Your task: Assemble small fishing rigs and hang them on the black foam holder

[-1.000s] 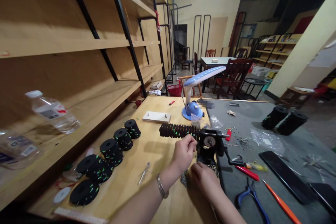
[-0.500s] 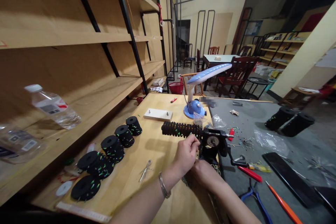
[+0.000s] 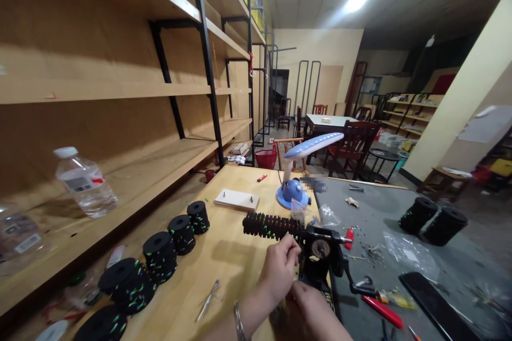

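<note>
A hand-cranked black device (image 3: 320,250) stands in front of me, its crank hanging on the right side. From its left end a ridged black roll (image 3: 268,225) with green and orange flecks sticks out level. Just under the roll's right end, my left hand (image 3: 281,264) is closed, thumb and fingers pinched together; whatever is between them is too small to make out. My right hand (image 3: 311,306) is lower and closer to me, beside the device's base. Its fingers are curled and partly hidden behind the left wrist, so what they hold does not show.
Several flecked black spools (image 3: 160,257) line the table's left edge. A blue desk lamp (image 3: 294,192) and a white board with two pegs (image 3: 236,200) stand behind the roll. To the right lie a black phone (image 3: 436,303), a red-handled tool (image 3: 382,311) and plastic bags. Shelving (image 3: 172,162) borders the left.
The head view has tilted upward, so everything sits lower in the picture and more ceiling shows. Both hands keep their places by the device, the left still pinched under the roll.
</note>
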Tool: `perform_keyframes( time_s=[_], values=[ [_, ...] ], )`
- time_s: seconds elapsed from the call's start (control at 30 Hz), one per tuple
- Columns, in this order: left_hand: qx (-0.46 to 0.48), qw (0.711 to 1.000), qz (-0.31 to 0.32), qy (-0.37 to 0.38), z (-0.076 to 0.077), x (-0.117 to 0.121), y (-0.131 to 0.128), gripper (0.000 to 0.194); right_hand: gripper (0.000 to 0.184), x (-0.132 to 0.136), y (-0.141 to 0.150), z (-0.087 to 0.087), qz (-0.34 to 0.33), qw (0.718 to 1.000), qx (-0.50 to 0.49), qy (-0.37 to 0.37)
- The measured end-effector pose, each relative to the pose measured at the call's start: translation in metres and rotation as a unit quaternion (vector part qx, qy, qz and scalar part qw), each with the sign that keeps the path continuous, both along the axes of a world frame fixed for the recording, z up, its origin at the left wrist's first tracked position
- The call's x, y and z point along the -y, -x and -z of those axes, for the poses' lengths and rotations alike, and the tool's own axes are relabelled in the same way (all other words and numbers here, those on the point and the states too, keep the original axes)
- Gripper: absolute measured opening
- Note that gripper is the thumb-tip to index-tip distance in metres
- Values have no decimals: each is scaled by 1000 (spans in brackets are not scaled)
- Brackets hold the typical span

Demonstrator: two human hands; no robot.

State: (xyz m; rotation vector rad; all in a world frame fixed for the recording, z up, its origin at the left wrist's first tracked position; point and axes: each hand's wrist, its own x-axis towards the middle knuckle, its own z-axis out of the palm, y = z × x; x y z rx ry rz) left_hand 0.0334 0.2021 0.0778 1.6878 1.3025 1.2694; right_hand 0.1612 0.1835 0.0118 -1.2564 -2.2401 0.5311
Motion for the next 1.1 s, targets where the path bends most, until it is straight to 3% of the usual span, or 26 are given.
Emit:
perform_keyframes(
  time_s=[0.07,0.2,0.3,0.53,1.1],
  values=[
    [1,1000,4,-3,1,0,0,20,18,3,-13,-18,-39,998,-51,-12],
    [6,1000,7,-6,2,0,-1,20,21,-3,-30,-53,66,979,-175,-85],
    [15,1000,11,-2,1,0,-1,21,19,-13,-25,-63,99,962,-220,-124],
    [20,1000,12,-15,1,0,0,22,17,-26,2,-50,134,946,-231,-184],
    [26,999,27,-8,1,-3,3,19,13,-32,5,-34,142,943,-219,-204]
  ],
)
